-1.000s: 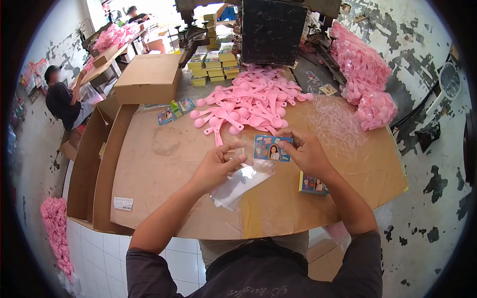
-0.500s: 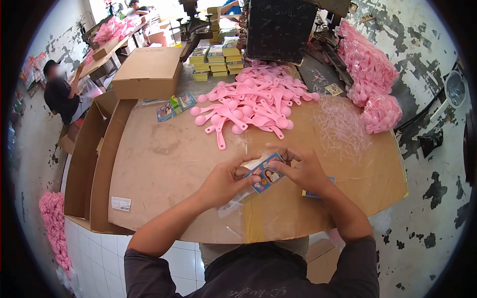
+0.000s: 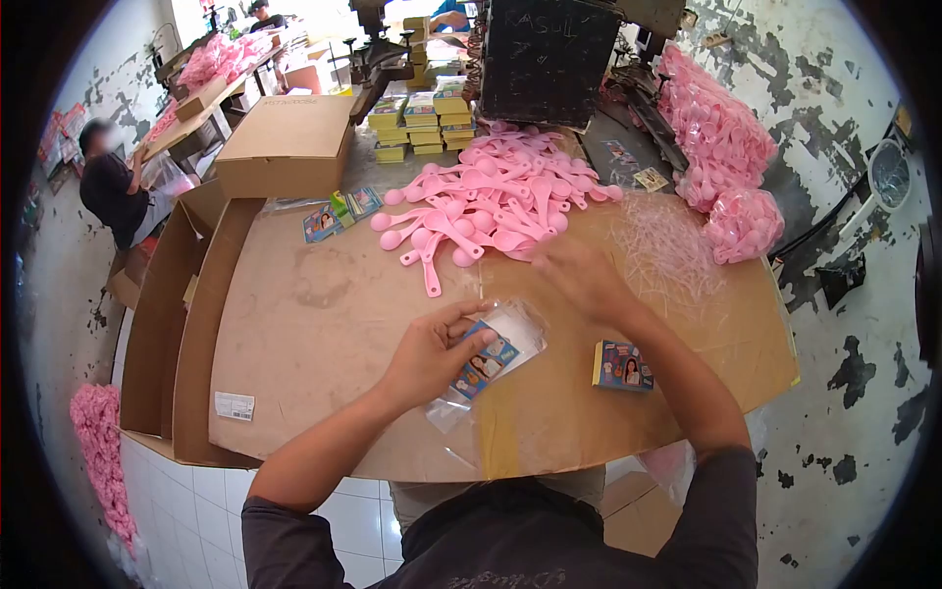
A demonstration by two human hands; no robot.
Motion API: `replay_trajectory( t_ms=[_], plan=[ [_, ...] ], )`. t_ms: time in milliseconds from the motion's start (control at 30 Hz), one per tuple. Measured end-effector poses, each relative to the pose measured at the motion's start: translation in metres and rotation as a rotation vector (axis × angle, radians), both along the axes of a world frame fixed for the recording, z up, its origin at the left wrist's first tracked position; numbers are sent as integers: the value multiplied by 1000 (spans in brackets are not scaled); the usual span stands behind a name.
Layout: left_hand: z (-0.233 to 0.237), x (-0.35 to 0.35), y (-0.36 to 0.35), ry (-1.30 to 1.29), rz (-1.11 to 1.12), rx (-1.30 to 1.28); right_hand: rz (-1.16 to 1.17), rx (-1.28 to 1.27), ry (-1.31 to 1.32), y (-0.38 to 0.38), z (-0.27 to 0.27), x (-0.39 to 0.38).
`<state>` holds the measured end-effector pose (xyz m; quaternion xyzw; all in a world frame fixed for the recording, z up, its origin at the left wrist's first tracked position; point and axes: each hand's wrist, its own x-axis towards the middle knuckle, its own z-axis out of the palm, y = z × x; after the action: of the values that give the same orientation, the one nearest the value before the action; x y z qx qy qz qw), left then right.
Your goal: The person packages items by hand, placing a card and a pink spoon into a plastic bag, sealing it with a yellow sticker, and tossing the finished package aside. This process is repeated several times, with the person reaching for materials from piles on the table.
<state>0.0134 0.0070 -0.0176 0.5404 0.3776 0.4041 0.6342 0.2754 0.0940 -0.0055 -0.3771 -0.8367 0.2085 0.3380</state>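
My left hand (image 3: 432,355) is closed on a blue printed card (image 3: 485,361) with a picture of a person, together with a clear plastic bag (image 3: 525,329) that sticks out to the right. My right hand (image 3: 579,280) reaches to the lower right edge of the heap of pink spoons (image 3: 500,196); its fingertips are blurred, and what they hold, if anything, cannot be made out. A small stack of blue cards with yellow edges (image 3: 623,366) lies on the cardboard-covered table (image 3: 324,344), below my right forearm.
Card stacks (image 3: 422,118) stand behind the spoons. Loose cards (image 3: 343,214) lie at the left, near a closed carton (image 3: 285,147) and an open box (image 3: 186,334). Plastic strips (image 3: 672,250) and bagged pink spoons (image 3: 746,226) are at the right. A person (image 3: 113,191) sits far left.
My right hand has let go of the card and moved up to the spoon heap. My left hand has drawn the card slightly left and down. The card stack at the right is now uncovered.
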Motion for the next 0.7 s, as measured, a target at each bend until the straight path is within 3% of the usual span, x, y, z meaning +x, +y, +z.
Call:
replay_trajectory(
  t_ms=[33, 133, 233, 333, 433, 533, 700],
  plan=[
    [-2, -1, 2, 12, -8, 1, -138, -37, 34, 10, 8, -6],
    [-3, -8, 8, 45, -20, 16, -94, 222, -191, 58, -12, -1],
    [-3, -9, 8, 31, 7, 17, -150, 259, -189, 65, -20, -6],
    [-8, -6, 6, -18, 60, 6, -151, -82, -137, 51, -7, -9],
    [-2, -5, 6, -35, 46, 21, -106, -94, 38, 14, 20, -17],
    [-1, -3, 1, -64, 6, 18, 22, -568, 489, -25, 40, -32],
    [-1, -1, -2, -52, -43, -16, 86, -545, 630, -47, 44, -37]
  ],
)
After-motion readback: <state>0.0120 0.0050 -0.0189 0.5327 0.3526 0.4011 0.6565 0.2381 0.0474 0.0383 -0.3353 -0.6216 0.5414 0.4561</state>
